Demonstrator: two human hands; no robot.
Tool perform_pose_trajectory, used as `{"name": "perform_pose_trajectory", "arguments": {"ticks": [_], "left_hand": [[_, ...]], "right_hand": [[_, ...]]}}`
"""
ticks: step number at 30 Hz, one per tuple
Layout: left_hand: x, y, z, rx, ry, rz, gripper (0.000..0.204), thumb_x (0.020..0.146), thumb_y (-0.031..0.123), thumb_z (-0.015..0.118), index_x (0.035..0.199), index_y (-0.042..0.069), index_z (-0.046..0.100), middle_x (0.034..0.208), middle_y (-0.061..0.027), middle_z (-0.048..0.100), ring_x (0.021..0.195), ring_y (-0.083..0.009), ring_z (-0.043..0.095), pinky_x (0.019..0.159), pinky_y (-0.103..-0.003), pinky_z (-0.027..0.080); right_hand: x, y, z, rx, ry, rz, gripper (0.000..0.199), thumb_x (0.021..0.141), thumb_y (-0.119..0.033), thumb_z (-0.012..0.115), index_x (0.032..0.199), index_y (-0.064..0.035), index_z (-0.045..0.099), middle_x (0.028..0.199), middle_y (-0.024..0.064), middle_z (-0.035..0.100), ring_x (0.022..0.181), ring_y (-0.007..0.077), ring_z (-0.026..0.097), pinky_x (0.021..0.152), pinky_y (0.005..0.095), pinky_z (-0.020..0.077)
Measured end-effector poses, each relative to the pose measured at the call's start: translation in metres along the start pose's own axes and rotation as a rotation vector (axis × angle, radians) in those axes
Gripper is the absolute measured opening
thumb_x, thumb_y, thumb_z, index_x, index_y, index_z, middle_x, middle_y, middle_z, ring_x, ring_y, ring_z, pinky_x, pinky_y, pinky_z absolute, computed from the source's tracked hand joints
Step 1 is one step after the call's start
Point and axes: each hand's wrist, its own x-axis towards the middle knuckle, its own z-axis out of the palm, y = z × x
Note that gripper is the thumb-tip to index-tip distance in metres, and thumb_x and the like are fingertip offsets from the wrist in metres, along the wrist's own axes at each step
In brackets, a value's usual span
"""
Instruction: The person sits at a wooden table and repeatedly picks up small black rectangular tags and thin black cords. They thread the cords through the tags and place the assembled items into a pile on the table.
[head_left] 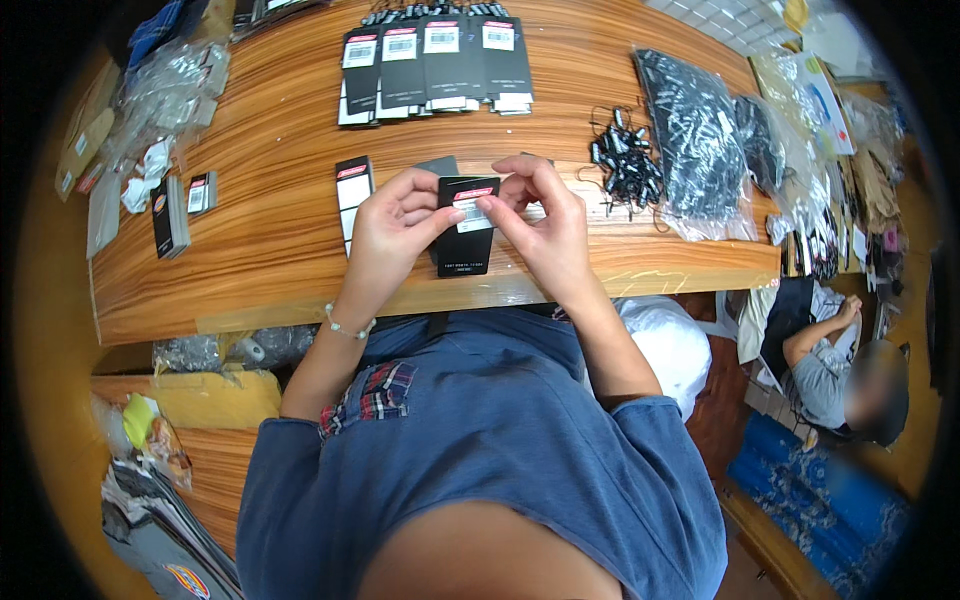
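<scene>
Grips black tag with left fingers and right fingers, seemingly mid-labelling (with 4 labelled stacks apparently done, loose cords remaining).

The desk is orange-brown with darker, wavy wood-grain streaks. The tag between the hands is black, its white label topped with red; the rows of tags at the far side repeat that black, white and red. The heaped cords are black with silvery-white pieces. The shirt is plain blue, its patch plaid in red, navy and white. The cloth at lower right is bright blue with a paler pattern.
</scene>
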Motion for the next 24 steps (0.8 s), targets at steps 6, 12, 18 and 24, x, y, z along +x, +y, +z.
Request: {"name": "perform_pose_trajectory", "arguments": {"ticks": [6,12,18,24], "left_hand": [[-0.004,0.001,0.001,0.010,0.070,0.043,0.028,0.082,-0.003,0.058,0.108,-0.002,0.049,0.093,-0.0103,0.063,0.084,-0.0098,0.059,0.074,-0.020,0.047],[0.002,-0.004,0.007,-0.023,-0.001,-0.040,0.027,0.083,-0.002,0.057,0.109,-0.001,0.048,0.092,-0.0094,0.063,0.085,-0.0096,0.059,0.072,-0.020,0.047],[-0.004,-0.002,0.017,-0.010,-0.045,-0.028,0.025,0.084,0.001,0.057,0.108,0.001,0.049,0.092,-0.0064,0.063,0.080,-0.0062,0.058,0.066,-0.017,0.045],[-0.006,-0.005,0.010,0.041,-0.028,-0.079,0.026,0.084,0.000,0.057,0.108,-0.002,0.048,0.092,-0.0093,0.062,0.085,-0.0099,0.059,0.074,-0.020,0.047]], "right_hand": [[-0.016,0.031,-0.084,-0.393,0.288,0.138,0.005,0.080,-0.005,0.060,0.082,0.0000,0.060,0.072,0.0042,0.059,0.062,0.0096,0.051,0.055,0.0245,0.0413],[-0.032,0.050,-0.109,-0.936,0.194,0.191,0.009,0.079,-0.007,0.058,0.080,0.0002,0.054,0.080,0.0161,0.056,0.074,0.0328,0.054,0.066,0.0399,0.0424],[-0.029,0.053,-0.128,-0.803,0.287,0.162,0.005,0.079,-0.002,0.054,0.082,0.0017,0.053,0.077,0.0194,0.055,0.072,0.0367,0.054,0.066,0.0409,0.0430],[-0.020,0.048,-0.136,-0.895,0.232,0.221,0.008,0.078,-0.008,0.059,0.082,-0.0014,0.060,0.076,0.0136,0.057,0.068,0.0292,0.057,0.062,0.0373,0.0446]]}}
